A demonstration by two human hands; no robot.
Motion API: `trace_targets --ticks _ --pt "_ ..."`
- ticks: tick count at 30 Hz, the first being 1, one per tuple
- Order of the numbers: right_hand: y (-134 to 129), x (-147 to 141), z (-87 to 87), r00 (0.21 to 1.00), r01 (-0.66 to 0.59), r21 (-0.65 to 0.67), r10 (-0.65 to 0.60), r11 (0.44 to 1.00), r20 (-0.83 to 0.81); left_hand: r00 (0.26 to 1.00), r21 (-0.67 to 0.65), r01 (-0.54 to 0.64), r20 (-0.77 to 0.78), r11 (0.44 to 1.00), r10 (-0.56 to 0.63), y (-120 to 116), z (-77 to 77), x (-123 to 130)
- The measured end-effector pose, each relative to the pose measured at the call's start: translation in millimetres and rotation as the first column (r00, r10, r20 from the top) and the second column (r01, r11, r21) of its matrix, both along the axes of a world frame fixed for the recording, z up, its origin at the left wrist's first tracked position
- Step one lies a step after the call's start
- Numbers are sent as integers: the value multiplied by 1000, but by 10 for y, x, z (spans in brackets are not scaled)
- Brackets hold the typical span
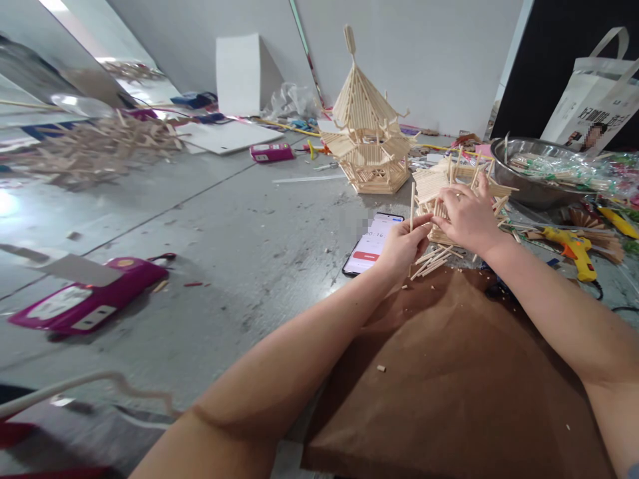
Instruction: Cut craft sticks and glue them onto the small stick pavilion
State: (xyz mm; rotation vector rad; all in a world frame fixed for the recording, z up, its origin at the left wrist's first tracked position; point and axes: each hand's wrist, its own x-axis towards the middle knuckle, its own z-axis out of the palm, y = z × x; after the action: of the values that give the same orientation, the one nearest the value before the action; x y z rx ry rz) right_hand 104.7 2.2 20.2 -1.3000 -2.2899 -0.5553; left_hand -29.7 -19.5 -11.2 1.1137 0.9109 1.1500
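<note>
A small unfinished stick model [432, 183], built of thin pale wooden sticks with several upright posts, stands in front of me on the floor. My left hand [403, 245] is closed on a wooden stick [413, 205] that points upward beside the model's left side. Over the model's front and right lies my right hand [469, 214], thumb and bent fingers gripping its wall, one finger raised. The two hands nearly meet at the model's front. Loose short sticks [435, 261] lie just below them. A phone [367, 256] showing a timer rests left of my left hand.
Behind stands a taller stick pagoda [367, 110]. To the right are a metal bowl [529, 189] of packaged sticks and a yellow glue gun [574, 251]. A purple power strip [94, 296] is on the left floor. A brown-covered board [464, 386] lies under my forearms.
</note>
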Motion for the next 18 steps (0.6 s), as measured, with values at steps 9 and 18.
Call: trace_targets --ticks 9,18 --pt "-3 -14 -2 1000 6 2 -6 1000 9 1000 11 13 2 1000 -13 10 -10 4" --pt "-10 88 26 992 -93 11 93 996 -90 993 58 -117 12 991 117 -34 -28 -8"
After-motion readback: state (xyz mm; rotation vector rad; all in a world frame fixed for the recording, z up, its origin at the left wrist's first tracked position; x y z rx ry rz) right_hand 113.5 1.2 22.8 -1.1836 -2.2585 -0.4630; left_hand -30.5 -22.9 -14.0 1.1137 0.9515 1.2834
